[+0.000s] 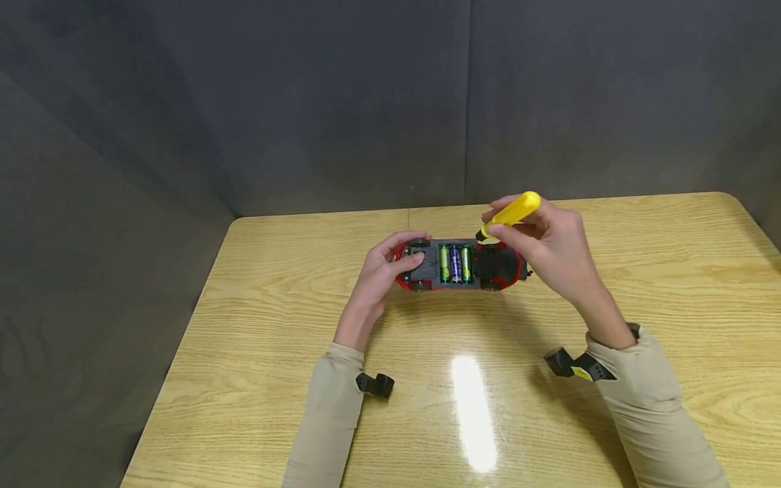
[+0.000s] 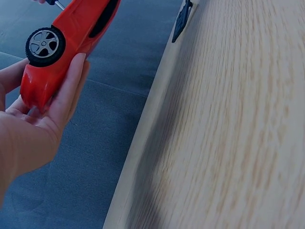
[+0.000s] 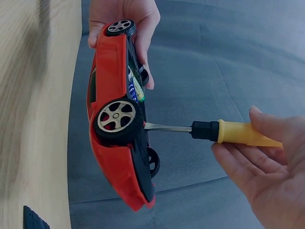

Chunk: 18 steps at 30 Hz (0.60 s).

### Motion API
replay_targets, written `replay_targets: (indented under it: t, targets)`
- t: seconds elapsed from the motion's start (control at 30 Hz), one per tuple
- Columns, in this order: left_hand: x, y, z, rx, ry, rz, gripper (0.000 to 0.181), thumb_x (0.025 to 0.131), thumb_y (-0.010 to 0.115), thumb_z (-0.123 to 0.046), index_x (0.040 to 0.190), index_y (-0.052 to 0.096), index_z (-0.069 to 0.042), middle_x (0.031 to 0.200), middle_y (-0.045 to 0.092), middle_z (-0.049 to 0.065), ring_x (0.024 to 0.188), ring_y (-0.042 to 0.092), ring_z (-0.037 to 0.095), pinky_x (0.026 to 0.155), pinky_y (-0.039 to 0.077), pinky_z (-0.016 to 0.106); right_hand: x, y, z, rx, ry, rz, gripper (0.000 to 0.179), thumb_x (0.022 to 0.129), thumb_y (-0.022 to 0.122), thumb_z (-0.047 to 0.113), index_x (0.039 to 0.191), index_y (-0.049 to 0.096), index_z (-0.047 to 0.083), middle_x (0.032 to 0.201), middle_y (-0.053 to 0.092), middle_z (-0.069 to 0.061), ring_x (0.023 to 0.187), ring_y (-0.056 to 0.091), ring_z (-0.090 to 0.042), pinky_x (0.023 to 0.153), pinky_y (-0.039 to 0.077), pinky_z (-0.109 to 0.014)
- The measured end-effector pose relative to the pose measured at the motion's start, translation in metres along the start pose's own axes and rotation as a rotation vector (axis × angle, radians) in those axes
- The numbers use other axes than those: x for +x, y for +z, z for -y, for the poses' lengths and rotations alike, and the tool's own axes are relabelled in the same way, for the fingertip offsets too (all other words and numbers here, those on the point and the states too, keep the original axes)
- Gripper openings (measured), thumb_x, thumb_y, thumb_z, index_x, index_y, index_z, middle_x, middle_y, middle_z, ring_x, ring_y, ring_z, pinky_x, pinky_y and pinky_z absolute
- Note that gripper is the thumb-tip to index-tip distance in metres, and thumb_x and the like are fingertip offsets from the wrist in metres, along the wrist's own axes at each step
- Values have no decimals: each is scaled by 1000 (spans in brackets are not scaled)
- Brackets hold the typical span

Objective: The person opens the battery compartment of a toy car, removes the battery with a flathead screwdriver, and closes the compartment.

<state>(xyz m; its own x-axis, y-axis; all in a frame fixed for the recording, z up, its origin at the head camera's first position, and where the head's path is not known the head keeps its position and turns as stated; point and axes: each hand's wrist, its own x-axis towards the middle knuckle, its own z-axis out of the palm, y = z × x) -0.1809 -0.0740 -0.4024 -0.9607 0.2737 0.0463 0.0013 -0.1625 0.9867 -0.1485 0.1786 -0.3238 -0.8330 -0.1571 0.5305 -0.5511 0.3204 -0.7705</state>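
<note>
A red toy car is held upside down above the table, its dark underside facing up in the head view. My left hand grips one end, thumb across the underside. Three batteries, two green and one purple, lie side by side in the open compartment. In my right hand is a screwdriver with a yellow handle, pinched between thumb and fingers. From the right wrist, its metal shaft meets the underside beside a wheel.
The wood-grain table spreads beneath both arms. A flat black piece lies near the table's edge in the left wrist view. Dark grey fabric stands behind and to the left.
</note>
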Motion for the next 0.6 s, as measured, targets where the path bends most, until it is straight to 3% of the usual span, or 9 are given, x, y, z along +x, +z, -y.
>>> replay_targets:
  t: [0.27,0.6]
  targets:
    - [0,0,-2,21,-3,42,35,99,65,-1,134,65,1,135,63,11,125,57,22,93,52,28,4,-4,-6,15,127,12,23,97,72,4,119,71,-2,109,75,-7,97,70,-5,89,54,-18]
    - [-2,0,0,37,-6,66,35,99,65,-3,134,66,0,135,63,10,117,59,21,89,54,29,6,-9,-14,112,247,62,27,104,64,17,121,65,-4,110,74,2,99,71,-11,82,58,-22]
